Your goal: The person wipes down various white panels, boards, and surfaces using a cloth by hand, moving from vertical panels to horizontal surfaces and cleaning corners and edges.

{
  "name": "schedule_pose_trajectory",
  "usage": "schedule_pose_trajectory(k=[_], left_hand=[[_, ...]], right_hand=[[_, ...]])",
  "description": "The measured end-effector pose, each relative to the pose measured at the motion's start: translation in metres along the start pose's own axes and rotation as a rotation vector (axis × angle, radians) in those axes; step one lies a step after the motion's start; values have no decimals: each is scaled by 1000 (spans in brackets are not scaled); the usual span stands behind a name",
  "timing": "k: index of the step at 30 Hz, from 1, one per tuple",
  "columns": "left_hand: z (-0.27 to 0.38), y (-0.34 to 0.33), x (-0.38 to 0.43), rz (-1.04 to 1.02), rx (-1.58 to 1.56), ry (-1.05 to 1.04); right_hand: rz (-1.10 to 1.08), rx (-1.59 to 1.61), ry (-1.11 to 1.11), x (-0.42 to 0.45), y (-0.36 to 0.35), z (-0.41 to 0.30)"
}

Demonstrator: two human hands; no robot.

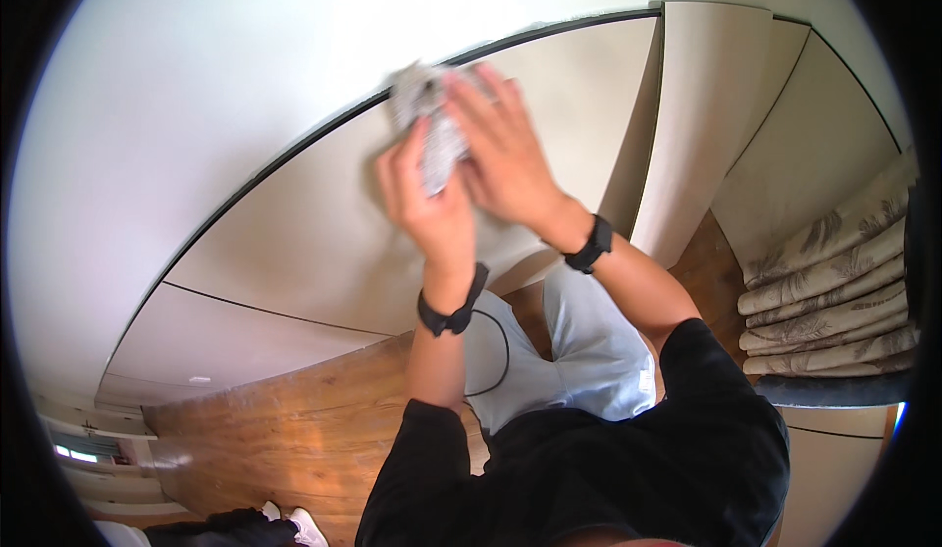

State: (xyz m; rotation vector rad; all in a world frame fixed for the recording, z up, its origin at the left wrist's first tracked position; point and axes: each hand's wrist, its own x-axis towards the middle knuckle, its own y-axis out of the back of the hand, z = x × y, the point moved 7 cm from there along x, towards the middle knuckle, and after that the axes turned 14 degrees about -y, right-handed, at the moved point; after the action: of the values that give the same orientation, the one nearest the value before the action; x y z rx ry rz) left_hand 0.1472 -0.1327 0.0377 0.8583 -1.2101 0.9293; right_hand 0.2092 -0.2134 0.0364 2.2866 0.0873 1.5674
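Observation:
My left hand (430, 201) grips the lower part of a crumpled, light grey cloth (444, 151), thumb and fingers around it. My right hand (504, 146) lies against the cloth's right side, fingers stretched up and blurred; whether it grips the cloth too is hard to tell. The cloth's upper end covers part of a dark trim strip (294, 148) between the white wall (184, 98) and a beige wall panel (294, 253). Both wrists wear black bands, and a thin black cable hangs by the left one.
A beige boxed column (695, 105) juts out to the right of the hands. Patterned curtains (831, 311) hang at the far right. Wood flooring (280, 429) runs below the panels. Another person's legs and white shoes (305, 526) show at the bottom left, near shelves (110, 473).

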Motion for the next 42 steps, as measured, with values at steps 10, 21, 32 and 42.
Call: schedule_pose_trajectory(k=[10,21,32,42], left_hand=[[24,-84,-82,-423,-117,-13],[89,30,15,-551,-164,-353],[187,52,46,-242,-522,-896],[174,6,28,42,-476,-802]], right_hand=[[-130,-156,-569,-114,0,117],[80,383,-233,-70,52,-21],[126,181,-252,-82,135,5],[221,-14,-395,-111,144,32]])
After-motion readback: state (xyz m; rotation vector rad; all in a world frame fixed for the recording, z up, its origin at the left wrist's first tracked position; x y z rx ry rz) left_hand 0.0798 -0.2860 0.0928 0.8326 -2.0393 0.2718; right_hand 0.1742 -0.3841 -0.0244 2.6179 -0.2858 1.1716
